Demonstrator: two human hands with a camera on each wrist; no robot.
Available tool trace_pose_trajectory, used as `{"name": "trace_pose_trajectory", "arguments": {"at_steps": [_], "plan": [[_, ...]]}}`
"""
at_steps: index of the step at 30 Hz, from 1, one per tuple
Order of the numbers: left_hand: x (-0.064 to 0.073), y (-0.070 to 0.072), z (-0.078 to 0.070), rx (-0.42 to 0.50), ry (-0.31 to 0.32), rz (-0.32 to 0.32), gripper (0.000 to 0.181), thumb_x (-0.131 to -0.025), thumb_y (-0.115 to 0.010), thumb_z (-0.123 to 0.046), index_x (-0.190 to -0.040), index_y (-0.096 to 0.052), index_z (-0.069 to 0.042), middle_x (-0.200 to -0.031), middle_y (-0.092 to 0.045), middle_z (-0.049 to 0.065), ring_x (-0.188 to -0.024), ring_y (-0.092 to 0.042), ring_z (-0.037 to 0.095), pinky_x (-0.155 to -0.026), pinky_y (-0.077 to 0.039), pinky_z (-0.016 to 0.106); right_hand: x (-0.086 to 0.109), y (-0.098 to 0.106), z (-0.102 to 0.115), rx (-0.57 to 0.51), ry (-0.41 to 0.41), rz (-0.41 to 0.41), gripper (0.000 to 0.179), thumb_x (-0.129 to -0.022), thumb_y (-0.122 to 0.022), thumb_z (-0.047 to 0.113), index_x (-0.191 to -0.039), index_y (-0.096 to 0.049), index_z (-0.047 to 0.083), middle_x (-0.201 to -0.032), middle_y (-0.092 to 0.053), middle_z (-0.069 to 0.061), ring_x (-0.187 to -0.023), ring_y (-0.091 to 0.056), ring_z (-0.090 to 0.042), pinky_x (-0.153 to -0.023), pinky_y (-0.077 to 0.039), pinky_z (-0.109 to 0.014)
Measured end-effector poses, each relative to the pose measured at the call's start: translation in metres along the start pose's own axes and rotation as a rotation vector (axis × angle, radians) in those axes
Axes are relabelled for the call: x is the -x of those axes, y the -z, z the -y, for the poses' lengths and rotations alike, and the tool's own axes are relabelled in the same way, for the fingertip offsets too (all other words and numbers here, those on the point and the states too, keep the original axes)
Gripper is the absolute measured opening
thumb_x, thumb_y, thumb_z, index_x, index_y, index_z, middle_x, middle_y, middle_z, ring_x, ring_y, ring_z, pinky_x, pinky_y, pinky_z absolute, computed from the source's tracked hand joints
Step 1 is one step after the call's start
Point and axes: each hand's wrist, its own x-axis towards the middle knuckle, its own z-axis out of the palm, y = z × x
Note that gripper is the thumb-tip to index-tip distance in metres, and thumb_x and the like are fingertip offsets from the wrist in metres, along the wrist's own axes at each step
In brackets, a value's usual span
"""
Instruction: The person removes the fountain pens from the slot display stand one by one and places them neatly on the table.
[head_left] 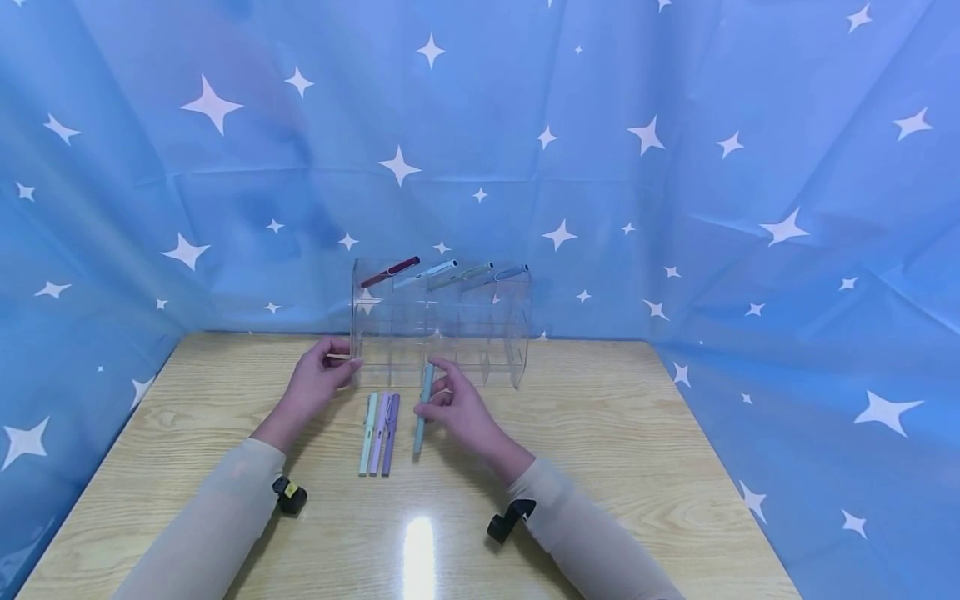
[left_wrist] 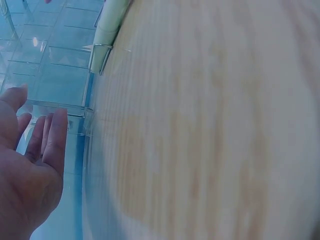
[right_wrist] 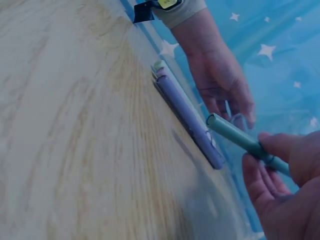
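Note:
My right hand [head_left: 459, 406] pinches a teal pen [head_left: 424, 408] between thumb and fingers, just in front of a clear acrylic pen rack [head_left: 442, 371]. The pen slants in the right wrist view, one end pointing toward the lying pens. With thumb in front and fingers behind, my left hand [head_left: 322, 373] holds the rack's left side. Between the hands, a mint green pen [head_left: 367, 435], a lilac pen [head_left: 379, 435] and a purple pen [head_left: 391, 435] lie side by side on the table.
On the rack's top tier lean a dark red pen [head_left: 390, 272], a pale blue pen [head_left: 426, 272], a grey-green pen [head_left: 461, 276] and a blue pen [head_left: 498, 276]. Behind the wooden table [head_left: 600, 467] hangs a blue curtain [head_left: 480, 108] with white stars.

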Motion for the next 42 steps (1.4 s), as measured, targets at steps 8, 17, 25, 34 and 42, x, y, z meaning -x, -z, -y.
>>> {"name": "trace_pose_trajectory", "arguments": {"at_steps": [8, 17, 25, 34, 42], "plan": [[-0.001, 0.001, 0.003, 0.008, 0.011, 0.007, 0.044, -0.109, -0.075, -0.023, -0.142, -0.058, 0.002, -0.143, -0.059, 0.023, -0.109, -0.065, 0.019, -0.089, -0.066, 0.027, 0.001, -0.006, -0.005, 0.045, -0.047, 0.045, 0.089, -0.097, -0.086, 0.006, -0.171, -0.036, 0.012, -0.121, -0.064, -0.015, -0.093, -0.071, -0.021, -0.079, -0.067, -0.038], [0.002, 0.001, -0.002, 0.011, 0.011, 0.018, 0.047, -0.11, -0.074, -0.024, -0.145, -0.058, 0.001, -0.143, -0.059, 0.023, -0.113, -0.064, 0.024, -0.093, -0.067, 0.036, 0.0, -0.014, -0.013, 0.096, -0.038, 0.077, 0.09, -0.095, -0.088, 0.008, -0.169, -0.037, 0.006, -0.119, -0.066, -0.014, -0.094, -0.069, -0.021, -0.079, -0.064, -0.031], [0.001, 0.001, -0.001, 0.005, -0.005, 0.01, 0.044, -0.11, -0.074, -0.023, -0.141, -0.059, 0.003, -0.142, -0.059, 0.024, -0.109, -0.065, 0.019, -0.09, -0.066, 0.028, 0.0, -0.024, -0.012, 0.16, -0.076, 0.078, 0.084, -0.093, -0.091, 0.006, -0.164, -0.045, 0.005, -0.108, -0.07, -0.009, -0.09, -0.069, -0.019, -0.076, -0.064, -0.03], [-0.002, 0.0, 0.0, 0.006, 0.001, -0.003, 0.043, -0.11, -0.074, -0.021, -0.141, -0.059, 0.004, -0.137, -0.062, 0.024, -0.107, -0.066, 0.018, -0.087, -0.066, 0.027, -0.01, -0.029, -0.009, 0.241, -0.134, 0.088, 0.087, -0.088, -0.095, 0.008, -0.162, -0.049, 0.002, -0.1, -0.07, -0.005, -0.081, -0.069, -0.018, -0.07, -0.066, -0.031], [0.0, 0.0, 0.0, -0.007, 0.007, 0.002, 0.044, -0.11, -0.074, -0.023, -0.141, -0.059, 0.003, -0.136, -0.063, 0.023, -0.109, -0.067, 0.021, -0.089, -0.066, 0.03, -0.013, -0.031, -0.005, 0.254, -0.178, 0.098, 0.084, -0.09, -0.094, 0.008, -0.16, -0.05, 0.0, -0.105, -0.067, -0.007, -0.082, -0.07, -0.019, -0.068, -0.067, -0.032]]}}
